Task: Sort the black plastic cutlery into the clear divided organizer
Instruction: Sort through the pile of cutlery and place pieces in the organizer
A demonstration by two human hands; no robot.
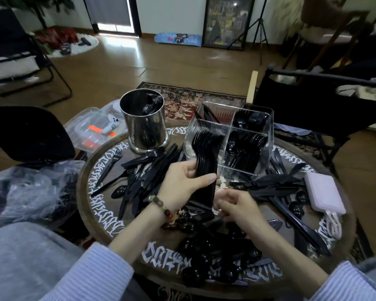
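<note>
My left hand (182,185) grips a stacked bundle of black forks (205,161), tines up, just in front of the clear divided organizer (267,148). Below it, my right hand (237,207) holds the bottom ends of that bundle's handles with curled fingers. The organizer's far and right compartments hold black cutlery; forks and spoons show through the walls. Loose black knives (148,170) lie to the left, more knives (269,185) to the right, and spoons (204,253) are heaped near the front of the round table (89,213).
A shiny metal canister (143,127) stands at the back left of the table. A pink box (323,192) lies at the right edge. A clear lidded container (89,129) and crumpled plastic bags (30,190) sit to the left. A black chair (313,105) stands behind the organizer.
</note>
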